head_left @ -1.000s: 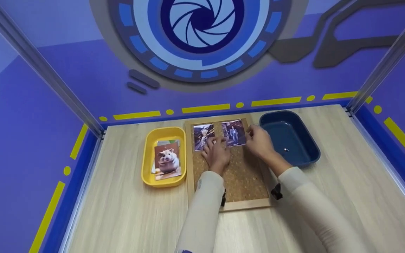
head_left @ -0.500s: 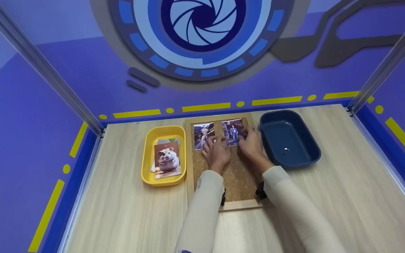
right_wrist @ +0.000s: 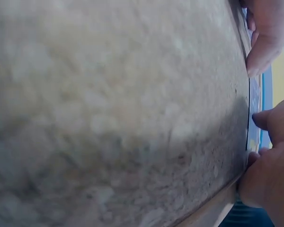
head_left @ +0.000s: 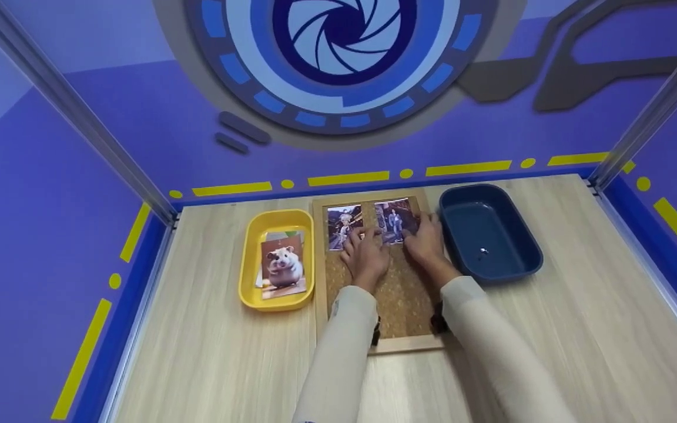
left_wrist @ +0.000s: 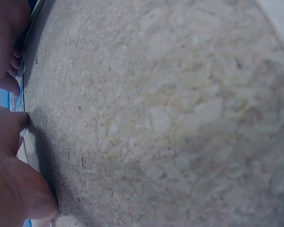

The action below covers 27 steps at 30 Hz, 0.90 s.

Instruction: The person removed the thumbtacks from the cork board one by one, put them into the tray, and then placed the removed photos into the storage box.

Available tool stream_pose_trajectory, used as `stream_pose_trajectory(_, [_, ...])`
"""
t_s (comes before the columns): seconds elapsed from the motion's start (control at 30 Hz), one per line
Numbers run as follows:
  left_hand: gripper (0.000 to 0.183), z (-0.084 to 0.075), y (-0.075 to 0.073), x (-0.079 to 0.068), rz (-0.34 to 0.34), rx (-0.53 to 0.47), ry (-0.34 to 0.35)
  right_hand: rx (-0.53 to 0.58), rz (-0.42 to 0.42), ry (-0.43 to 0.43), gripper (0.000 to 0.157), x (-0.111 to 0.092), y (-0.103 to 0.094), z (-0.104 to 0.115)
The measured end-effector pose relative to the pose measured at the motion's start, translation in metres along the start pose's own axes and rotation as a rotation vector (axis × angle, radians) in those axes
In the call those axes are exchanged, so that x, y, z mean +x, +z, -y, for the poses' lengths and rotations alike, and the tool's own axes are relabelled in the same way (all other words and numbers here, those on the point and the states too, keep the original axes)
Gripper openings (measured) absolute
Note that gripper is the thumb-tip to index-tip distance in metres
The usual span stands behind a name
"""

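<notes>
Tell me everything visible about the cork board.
The cork board is a speckled brown rectangle in a pale frame that looks wooden. It lies flat on the table between the yellow tray and blue tray. Two photos lie side by side at its far end, where the left hand and right hand rest.

Forearms (head_left: 341,346) reach forward; left grip (head_left: 368,257) and right grip (head_left: 428,244) apart, backs upward

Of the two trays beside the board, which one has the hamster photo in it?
The yellow tray, left of the corkboard; the hamster photo lies in it. The dark blue tray, on the right, shows only something small and shiny.
</notes>
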<state>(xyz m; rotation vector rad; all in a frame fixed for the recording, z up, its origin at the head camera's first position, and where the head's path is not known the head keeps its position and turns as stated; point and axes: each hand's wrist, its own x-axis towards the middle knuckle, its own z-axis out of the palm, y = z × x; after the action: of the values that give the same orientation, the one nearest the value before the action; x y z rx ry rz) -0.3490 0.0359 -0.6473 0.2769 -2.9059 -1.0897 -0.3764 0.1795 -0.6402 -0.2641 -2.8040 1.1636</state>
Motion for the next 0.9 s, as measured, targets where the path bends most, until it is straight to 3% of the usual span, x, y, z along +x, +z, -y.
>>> stream_pose_trajectory(0.13, [0.029,-0.001,-0.002,-0.002,-0.002,-0.012,0.007,-0.01,0.02,0.02,0.061,0.005,-0.003,0.002])
stream_pose_trajectory(0.43, [0.031,0.003,0.003,-0.001,-0.018,-0.015,0.018,0.067,0.038,0.156,0.056,0.013,-0.005,0.012])
stream_pose_trajectory(0.9, [0.036,-0.002,-0.009,-0.006,0.036,-0.02,0.017,0.129,0.023,0.1,0.046,0.013,-0.003,0.0])
